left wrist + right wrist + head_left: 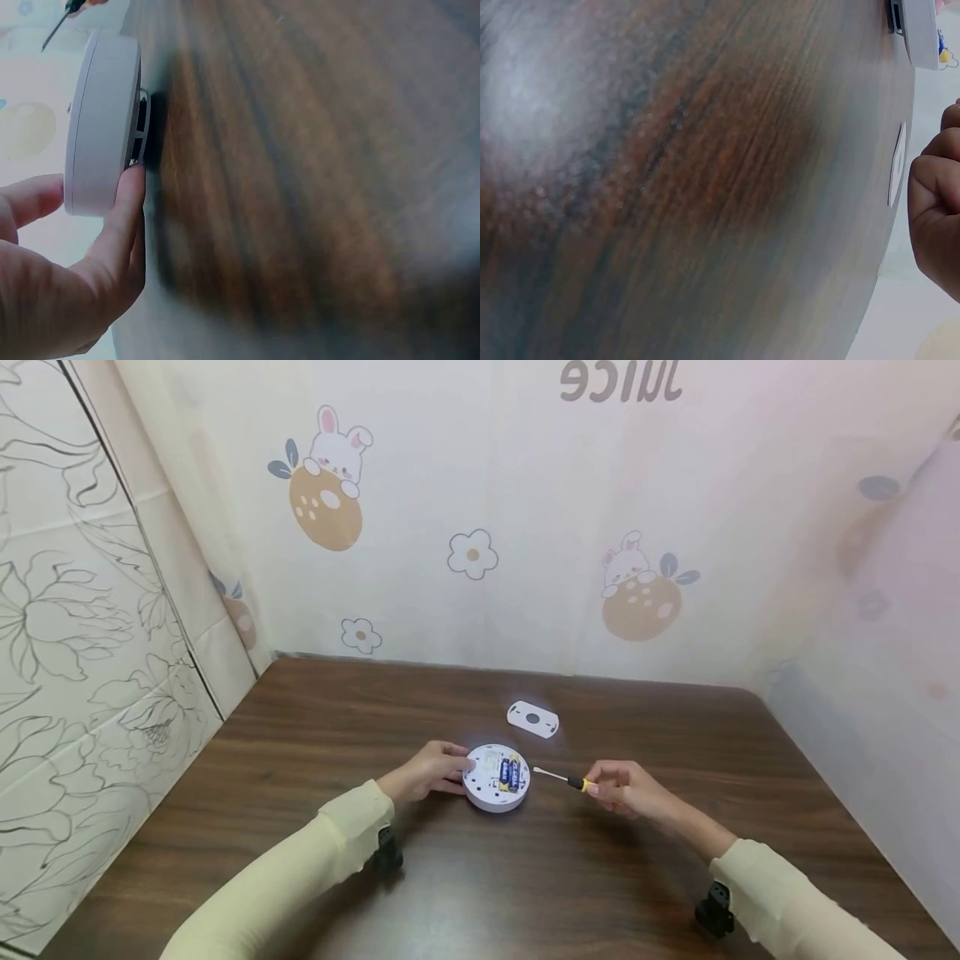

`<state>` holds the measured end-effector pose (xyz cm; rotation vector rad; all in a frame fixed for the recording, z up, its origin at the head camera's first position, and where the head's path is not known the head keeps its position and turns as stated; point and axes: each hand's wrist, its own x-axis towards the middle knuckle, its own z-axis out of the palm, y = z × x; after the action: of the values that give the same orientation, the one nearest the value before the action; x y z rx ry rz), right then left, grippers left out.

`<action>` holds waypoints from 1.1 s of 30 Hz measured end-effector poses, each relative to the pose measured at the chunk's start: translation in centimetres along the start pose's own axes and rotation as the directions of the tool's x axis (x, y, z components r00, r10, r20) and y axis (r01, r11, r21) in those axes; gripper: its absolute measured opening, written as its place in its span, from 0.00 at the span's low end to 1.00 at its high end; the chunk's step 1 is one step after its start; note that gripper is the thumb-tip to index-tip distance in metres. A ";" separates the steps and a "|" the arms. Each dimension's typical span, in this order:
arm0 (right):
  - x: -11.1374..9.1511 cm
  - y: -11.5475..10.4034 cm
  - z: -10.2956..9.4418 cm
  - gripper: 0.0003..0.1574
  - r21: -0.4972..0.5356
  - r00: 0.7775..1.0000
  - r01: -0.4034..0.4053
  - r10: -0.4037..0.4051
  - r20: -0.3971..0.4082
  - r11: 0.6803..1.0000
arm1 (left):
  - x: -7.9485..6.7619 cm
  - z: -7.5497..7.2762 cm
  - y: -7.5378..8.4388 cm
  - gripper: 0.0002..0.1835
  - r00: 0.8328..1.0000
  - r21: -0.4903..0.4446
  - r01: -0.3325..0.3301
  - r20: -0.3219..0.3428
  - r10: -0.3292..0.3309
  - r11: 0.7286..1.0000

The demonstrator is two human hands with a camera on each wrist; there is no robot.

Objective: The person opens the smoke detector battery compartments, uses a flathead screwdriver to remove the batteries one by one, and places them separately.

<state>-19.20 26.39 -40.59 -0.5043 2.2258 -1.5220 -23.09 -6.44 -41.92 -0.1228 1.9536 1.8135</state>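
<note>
Here at the brown wood-grain table (337, 710), its streaked surface throwing back a soft glare, the left hand (435, 770) grips a white, round, smooth-walled device (480, 802) by its edge, thumb above and fingers below. The device sits near the middle of the table, its flat face up and dotted with small dark holes; from the left wrist, black slots show on its underside. Whether it touches the wood, I can't tell.

In that face lie blue cylindrical batteries (509, 774), side by side, their pale lettering too small to read, and beside them a whitish label (491, 760), its print just as illegible.

Over to the right hand (626, 789): curled fingers hold a slim screwdriver (577, 782) with a black and yellow handle and a thin metal shaft, its tip just beside the device's edge, apart from it.

Behind the device lies a flat white plate (545, 727), rounded at its ends, slotted, with a grey disc at its centre. And on the pale curtain (420, 460), printed with bunnies, fruit and flowers, grey letters read "Juice", mirrored.
</note>
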 end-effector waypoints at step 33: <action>2.2 -3.1 0.7 0.14 -0.254 1.000 -0.003 -0.001 -0.015 0.967 | -0.1 0.5 -0.4 0.25 0.997 0.047 0.016 0.078 -0.019 0.999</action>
<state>-20.52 23.64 -38.20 -0.5671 2.4470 -1.2488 -22.74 -6.05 -42.28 -0.0532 1.9322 1.7346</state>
